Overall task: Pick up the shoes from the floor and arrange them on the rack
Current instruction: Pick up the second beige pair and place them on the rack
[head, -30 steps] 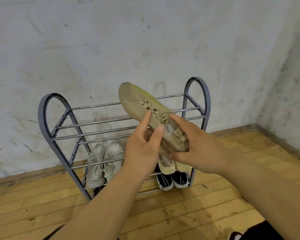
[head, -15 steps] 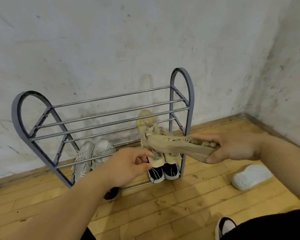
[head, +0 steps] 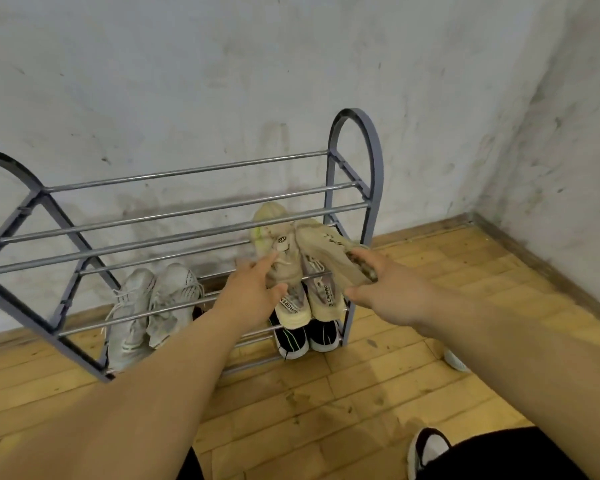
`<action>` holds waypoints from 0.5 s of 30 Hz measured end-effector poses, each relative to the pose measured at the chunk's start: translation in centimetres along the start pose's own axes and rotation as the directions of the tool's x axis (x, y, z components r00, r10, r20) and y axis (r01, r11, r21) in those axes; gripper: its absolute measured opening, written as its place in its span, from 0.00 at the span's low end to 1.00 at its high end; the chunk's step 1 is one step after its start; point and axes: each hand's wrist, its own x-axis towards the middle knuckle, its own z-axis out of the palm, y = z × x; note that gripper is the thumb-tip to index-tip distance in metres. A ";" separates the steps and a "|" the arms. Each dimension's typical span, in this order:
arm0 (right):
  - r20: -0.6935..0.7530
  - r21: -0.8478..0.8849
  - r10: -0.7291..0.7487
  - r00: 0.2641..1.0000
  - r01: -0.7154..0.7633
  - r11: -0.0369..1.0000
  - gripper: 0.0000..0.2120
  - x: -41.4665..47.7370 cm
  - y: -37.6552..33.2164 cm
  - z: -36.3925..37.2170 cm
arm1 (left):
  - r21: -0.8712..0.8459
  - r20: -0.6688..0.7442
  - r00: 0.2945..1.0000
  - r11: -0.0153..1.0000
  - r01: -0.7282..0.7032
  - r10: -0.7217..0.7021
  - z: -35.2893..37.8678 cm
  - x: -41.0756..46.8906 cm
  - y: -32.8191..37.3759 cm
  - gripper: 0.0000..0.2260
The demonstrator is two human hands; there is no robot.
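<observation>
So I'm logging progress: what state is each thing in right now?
Left beige knit shoe: on rack, gripped by left hand.
Right beige knit shoe: tilted, gripped by right hand.
White lace-up sneakers: racked, paired.
White loose shoe: on wooden floor.
Grey metal rack: upright.

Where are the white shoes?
In the head view, the white shoes lean on a lower shelf at the left side of the rack, left of the left hand and the black shoes.
</observation>
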 end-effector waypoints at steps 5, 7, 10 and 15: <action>-0.109 -0.204 0.003 0.994 -0.025 0.979 0.38 6.1 0.9 3.1 | -0.020 0.012 1.000 0.999 0.024 -0.024 1.4 2.3 -0.6 0.33; -0.157 -0.270 0.019 0.987 -0.061 0.961 0.37 7.9 0.9 4.2 | -0.034 0.002 1.000 0.999 0.004 -0.004 1.5 2.9 -0.8 0.33; -0.198 -0.346 0.055 0.979 -0.122 0.930 0.34 9.5 0.2 5.6 | -0.025 -0.014 1.000 1.000 -0.018 0.018 1.5 3.2 -1.3 0.33; -0.192 -0.394 0.133 0.972 -0.200 0.897 0.35 11.6 -0.1 6.9 | -0.029 -0.036 0.998 0.998 -0.048 0.047 1.7 3.2 -1.7 0.33</action>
